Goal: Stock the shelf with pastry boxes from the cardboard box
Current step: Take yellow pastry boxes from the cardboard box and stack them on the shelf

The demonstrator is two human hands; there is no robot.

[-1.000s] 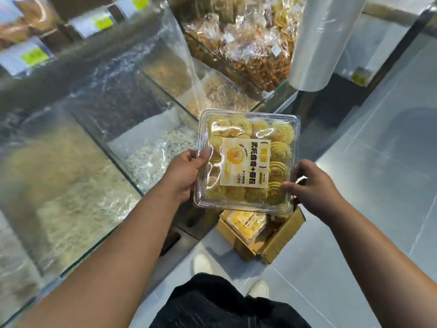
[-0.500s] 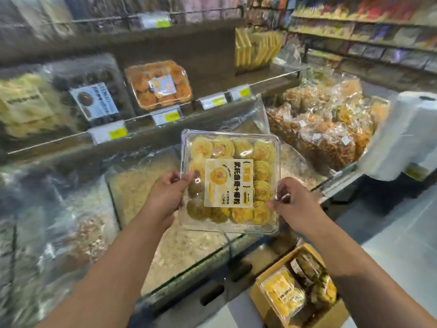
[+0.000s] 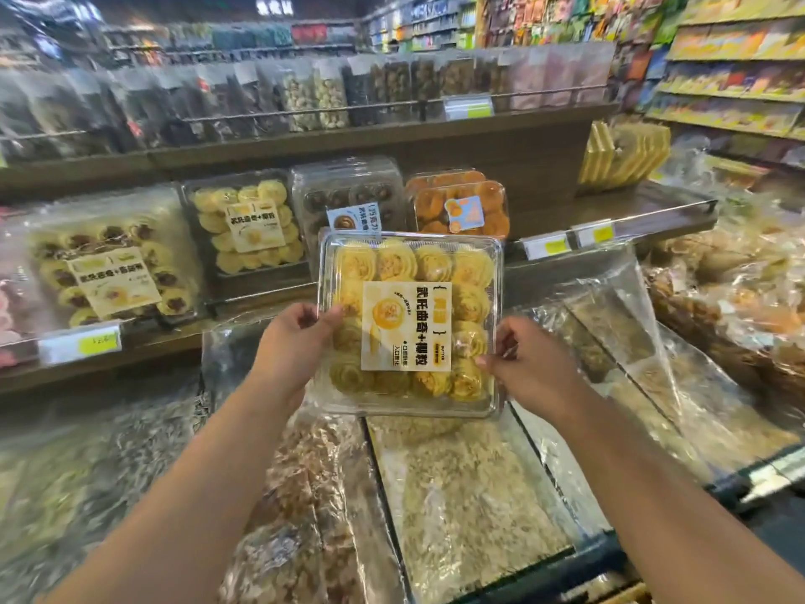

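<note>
Above the bins, both hands' grip [image 3: 300, 342] [image 3: 529, 364] clasps the pastry box [image 3: 409, 324].

We hold a clear pastry box [image 3: 409, 324] full of yellow swirl cookies, label on its lid, tilted up to face us. At 11 o'clock from it, a matching box [image 3: 246, 226] leans on the shelf [image 3: 644, 207].

- Head cam, wide-angle, faces fwd & slightly down.
- Close on pastry box [image 3: 409, 324], dead centre; shelf [image 3: 644, 202] at 12 o'clock, aisle shelves [image 3: 736, 80] at 2.
</note>
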